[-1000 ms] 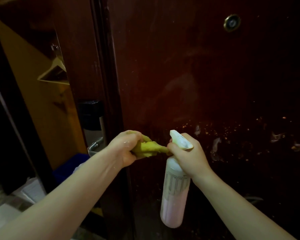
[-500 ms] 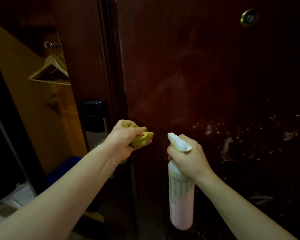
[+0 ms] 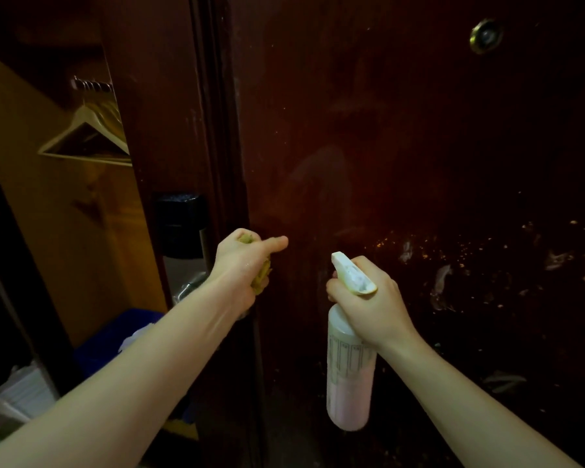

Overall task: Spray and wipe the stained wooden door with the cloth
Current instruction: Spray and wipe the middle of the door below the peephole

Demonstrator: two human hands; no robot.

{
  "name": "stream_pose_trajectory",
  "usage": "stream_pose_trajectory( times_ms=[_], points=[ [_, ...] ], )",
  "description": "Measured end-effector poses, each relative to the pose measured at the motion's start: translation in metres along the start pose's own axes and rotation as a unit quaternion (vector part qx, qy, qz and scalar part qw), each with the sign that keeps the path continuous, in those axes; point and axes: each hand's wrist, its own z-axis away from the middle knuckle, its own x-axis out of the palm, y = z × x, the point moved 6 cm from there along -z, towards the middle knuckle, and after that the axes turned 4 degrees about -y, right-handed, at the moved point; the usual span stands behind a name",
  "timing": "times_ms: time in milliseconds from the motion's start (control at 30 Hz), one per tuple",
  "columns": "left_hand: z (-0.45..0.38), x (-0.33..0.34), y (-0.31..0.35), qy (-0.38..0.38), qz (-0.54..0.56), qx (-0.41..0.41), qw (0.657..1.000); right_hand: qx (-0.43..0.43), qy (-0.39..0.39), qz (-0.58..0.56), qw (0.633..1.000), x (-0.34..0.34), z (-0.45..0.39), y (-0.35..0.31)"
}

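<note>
A dark red-brown wooden door (image 3: 402, 146) fills the right of the view, with pale smears and orange specks (image 3: 439, 285) at hand height on its right side. My left hand (image 3: 242, 265) holds a bunched yellow-green cloth (image 3: 262, 276) against the door's left edge, thumb stretched toward the panel. My right hand (image 3: 368, 298) grips the neck of a white spray bottle (image 3: 350, 376) holding pink liquid, its nozzle aimed at the door.
A brass peephole (image 3: 486, 35) sits high on the door. Left of the frame (image 3: 217, 130) are a black and silver lock plate with lever handle (image 3: 183, 251), wooden hangers (image 3: 88, 136), a blue bin (image 3: 115, 336) and white stacked items (image 3: 17, 396).
My left hand drew the cloth away from the bottle, moving left and up to the door's edge, and turned so the thumb points at the panel. The bottle stays held upright.
</note>
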Motion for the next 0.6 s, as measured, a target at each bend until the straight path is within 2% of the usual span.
stream_pose_trajectory(
  times_ms=[167,433,600],
  points=[
    [-0.004,0.006,0.003,0.023,-0.057,0.059,0.996,-0.002,0.018,0.006,1.0,-0.002,0.001,0.0],
    [-0.008,0.017,-0.003,0.007,-0.091,0.064,0.994,-0.001,0.029,0.012,1.0,-0.01,0.0,0.0],
    [-0.002,0.016,0.011,0.02,-0.119,0.144,0.982,-0.003,0.024,0.009,1.0,-0.01,0.002,-0.006]
  ],
)
